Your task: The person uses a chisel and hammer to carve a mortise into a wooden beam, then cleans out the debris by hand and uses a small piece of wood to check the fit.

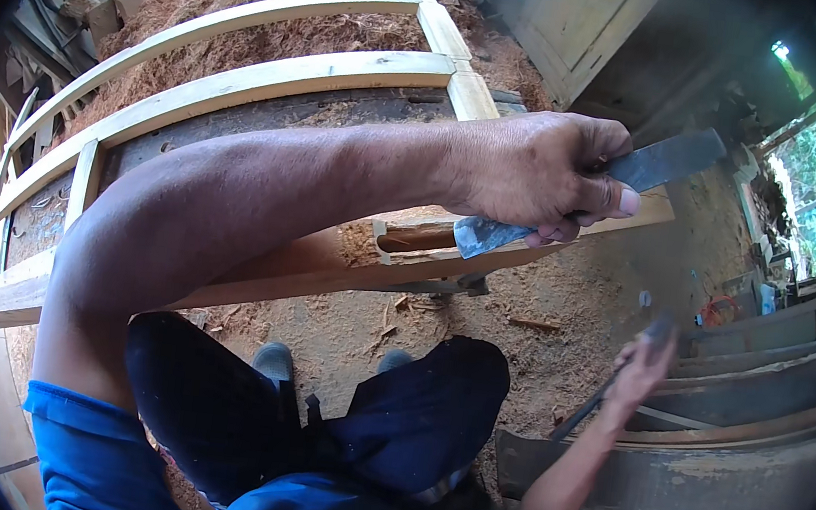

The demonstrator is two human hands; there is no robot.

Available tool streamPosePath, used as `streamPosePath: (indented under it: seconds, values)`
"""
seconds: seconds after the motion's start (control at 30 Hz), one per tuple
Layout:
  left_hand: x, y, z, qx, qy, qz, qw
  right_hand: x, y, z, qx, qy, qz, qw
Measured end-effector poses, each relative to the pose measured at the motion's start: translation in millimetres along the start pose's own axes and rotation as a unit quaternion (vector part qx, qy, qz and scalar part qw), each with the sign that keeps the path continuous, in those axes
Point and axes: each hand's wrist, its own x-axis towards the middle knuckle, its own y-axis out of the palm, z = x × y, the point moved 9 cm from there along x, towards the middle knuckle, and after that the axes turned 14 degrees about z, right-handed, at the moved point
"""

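My left arm reaches across the pale wooden frame point(266, 88). My left hand point(548, 170) is closed around a flat metal blade point(676, 157). The blade's dark end points up and right, and its blue-and-white end point(491, 236) sticks out below my fingers. Under that lower end lies a thick wooden beam point(324, 281) with a long slot point(415, 240) cut in it. Down at the right, my right hand point(644, 375) grips a dark tool with a long handle point(583, 413). It looks like a hammer held near its head, but motion blurs it.
Wood shavings point(211, 36) are heaped behind the frame, and sawdust covers the floor point(541, 321). Long boards point(740, 434) are stacked at my right. My bent knees point(431, 409) are in front of the beam. A wooden panel point(580, 23) leans at the back.
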Motion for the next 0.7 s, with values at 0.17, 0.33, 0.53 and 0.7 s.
streamPosePath:
  seconds: [0.17, 0.33, 0.53, 0.7]
  values:
    - [8.6, 12.3, 1.7, 0.038, -0.027, 0.031, 0.998, 36.6, -10.6, 120.9, -0.001, -0.126, 0.037, 0.991]
    - [-1.3, 10.1, 12.7, 0.045, -0.026, 0.002, 0.999, 63.2, 9.1, 167.1, 0.023, -0.15, 0.112, 0.982]
    - [13.5, 18.1, 0.8, 0.117, -0.007, 0.044, 0.992, 73.5, 20.4, 205.7, 0.064, -0.121, 0.202, 0.97]
    - [1.3, 11.7, 11.9, 0.05, -0.004, 0.025, 0.998, 64.4, 89.1, 210.0, 0.123, -0.108, 0.366, 0.916]
